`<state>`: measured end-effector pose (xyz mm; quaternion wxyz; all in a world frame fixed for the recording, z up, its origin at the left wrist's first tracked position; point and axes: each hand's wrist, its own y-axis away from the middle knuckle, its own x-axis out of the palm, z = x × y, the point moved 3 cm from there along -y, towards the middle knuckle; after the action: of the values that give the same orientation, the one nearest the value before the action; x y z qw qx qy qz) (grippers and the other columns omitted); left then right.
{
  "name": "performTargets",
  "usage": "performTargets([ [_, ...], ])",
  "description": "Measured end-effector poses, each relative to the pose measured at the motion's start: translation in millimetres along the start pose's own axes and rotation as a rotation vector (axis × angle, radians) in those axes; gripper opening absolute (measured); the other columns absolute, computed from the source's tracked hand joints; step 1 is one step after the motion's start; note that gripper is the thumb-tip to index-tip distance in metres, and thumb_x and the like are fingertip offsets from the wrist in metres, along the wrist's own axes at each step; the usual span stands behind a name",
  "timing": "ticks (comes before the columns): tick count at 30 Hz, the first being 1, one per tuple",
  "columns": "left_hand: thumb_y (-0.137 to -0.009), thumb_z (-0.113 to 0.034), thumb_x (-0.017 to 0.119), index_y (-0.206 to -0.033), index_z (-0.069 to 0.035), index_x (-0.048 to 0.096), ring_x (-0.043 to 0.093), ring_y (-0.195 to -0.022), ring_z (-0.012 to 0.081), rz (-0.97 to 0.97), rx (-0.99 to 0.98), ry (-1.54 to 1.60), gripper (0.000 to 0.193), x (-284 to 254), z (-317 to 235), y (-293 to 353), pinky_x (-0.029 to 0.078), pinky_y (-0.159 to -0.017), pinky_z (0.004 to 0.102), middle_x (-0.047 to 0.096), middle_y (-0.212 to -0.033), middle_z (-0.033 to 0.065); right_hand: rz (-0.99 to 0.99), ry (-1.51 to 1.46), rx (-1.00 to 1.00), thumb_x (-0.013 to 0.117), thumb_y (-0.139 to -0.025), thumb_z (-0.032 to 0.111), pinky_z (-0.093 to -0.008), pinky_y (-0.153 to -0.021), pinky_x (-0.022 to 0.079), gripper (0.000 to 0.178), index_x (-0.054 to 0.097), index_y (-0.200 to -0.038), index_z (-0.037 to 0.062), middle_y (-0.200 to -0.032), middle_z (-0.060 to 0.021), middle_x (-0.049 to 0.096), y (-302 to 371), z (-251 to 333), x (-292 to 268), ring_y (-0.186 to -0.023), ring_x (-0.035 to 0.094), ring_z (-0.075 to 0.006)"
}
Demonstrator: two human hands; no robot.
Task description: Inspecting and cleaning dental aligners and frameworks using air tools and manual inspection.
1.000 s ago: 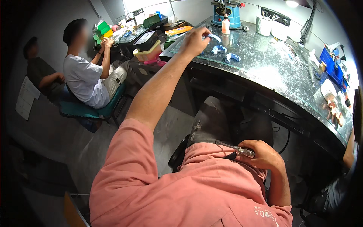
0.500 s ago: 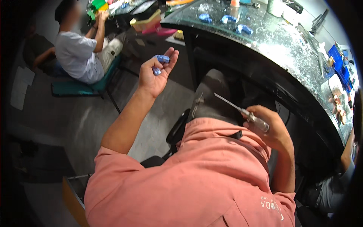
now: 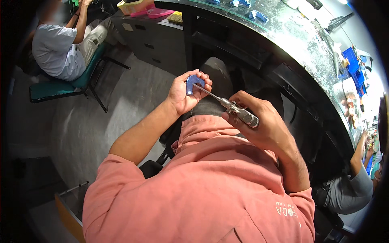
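Blue arch point(image 3: 189, 86), seemingly rigid, sits in left grip point(image 3: 183, 96); right grip point(image 3: 265, 122) clasps slender tool point(image 3: 227, 105).

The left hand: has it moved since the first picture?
Yes. It was reaching over the table; now the left hand is away from the table, nearer the pink shirt, holding a blue arch.

Left of the bench point(image 3: 292, 38) stand a grey drawer cabinet point(image 3: 164, 44) and 1 green chair point(image 3: 52, 90) with a seated co-worker point(image 3: 58, 48); blue bins point(image 3: 354, 67) sit at the bench's right side.
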<state>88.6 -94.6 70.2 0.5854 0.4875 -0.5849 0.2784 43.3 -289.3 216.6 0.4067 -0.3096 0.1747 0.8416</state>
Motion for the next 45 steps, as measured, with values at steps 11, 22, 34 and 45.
performTargets([
  [11,-0.103,-0.028,0.044,-0.075,-0.006,0.053,0.05,-0.078,0.0172,0.006,0.006,-0.304,0.037,-10,7,0,0.045,-0.073,0.0286,0.051,-0.078,0.0056,0.011,-0.011,-0.007,0.069,-0.087,0.024,-0.0421,-0.066,0.048,0.023,0.06,-0.09,0.0031,-0.077,-0.0176,0.065,13,-3,-7,-0.074,0.064,-0.0361],
  [22,-0.104,-0.059,0.007,-0.075,-0.004,0.045,0.039,-0.073,0.0133,0.116,0.637,-1.559,0.073,-8,3,15,0.033,-0.073,0.0269,0.042,-0.074,0.0016,0.094,-0.019,0.023,0.07,-0.086,0.025,-0.042,-0.069,0.051,0.024,0.064,-0.096,0.0042,-0.082,-0.016,0.068,18,-10,-8,-0.078,0.067,-0.0348],
  [34,-0.108,-0.046,0.018,-0.089,0.0,0.067,0.061,-0.08,0.0171,0.173,0.821,-1.583,0.07,-7,4,22,0.047,-0.077,0.029,0.065,-0.084,0.0096,0.068,0.008,0.06,0.072,-0.086,0.025,-0.0411,-0.067,0.051,0.026,0.064,-0.096,0.0036,-0.081,-0.0161,0.069,19,-12,-10,-0.076,0.068,-0.0332],
  [45,-0.103,-0.035,0.05,-0.09,0.002,0.071,0.07,-0.086,0.0237,-0.008,0.387,-0.66,0.044,-34,-1,2,0.057,-0.082,0.0338,0.072,-0.087,0.0137,0.038,-0.065,0.089,0.074,-0.087,0.024,-0.0374,-0.063,0.05,0.025,0.064,-0.096,0.0028,-0.078,-0.0141,0.067,28,-21,-22,-0.069,0.066,-0.0275],
])
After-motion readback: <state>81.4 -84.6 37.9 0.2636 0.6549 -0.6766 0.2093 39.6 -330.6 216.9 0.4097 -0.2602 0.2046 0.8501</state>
